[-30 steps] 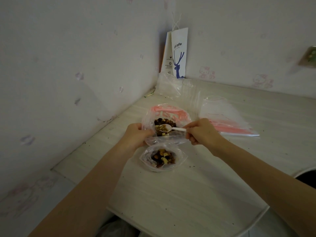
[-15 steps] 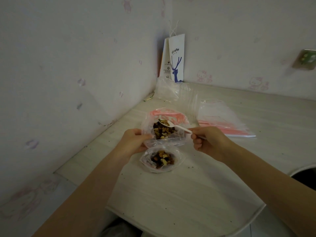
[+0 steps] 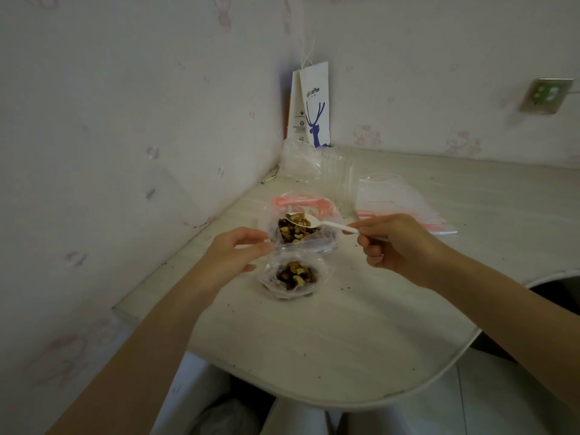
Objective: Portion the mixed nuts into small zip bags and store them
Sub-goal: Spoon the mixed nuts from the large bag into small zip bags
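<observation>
A clear zip bag with a pink seal (image 3: 303, 205) lies open on the table and holds mixed nuts (image 3: 293, 232). My left hand (image 3: 240, 251) pinches its near left edge. My right hand (image 3: 398, 243) pinches the handle of a white plastic spoon (image 3: 317, 220), whose bowl is heaped with nuts and hovers over the bag's mouth. Just in front sits a smaller clear bag (image 3: 290, 277) with a portion of nuts in it, its mouth open and facing up.
A stack of unused zip bags with pink seals (image 3: 405, 204) lies right of the open bag. Crumpled clear plastic (image 3: 310, 164) and a white paper coffee bag (image 3: 314, 105) stand in the wall corner. The table's (image 3: 314, 340) curved front edge runs close below; crumbs dot it.
The spoon has lifted out of the nut bag with a heap of nuts on it. My right hand has drawn slightly right; my left hand stays on the bag's edge.
</observation>
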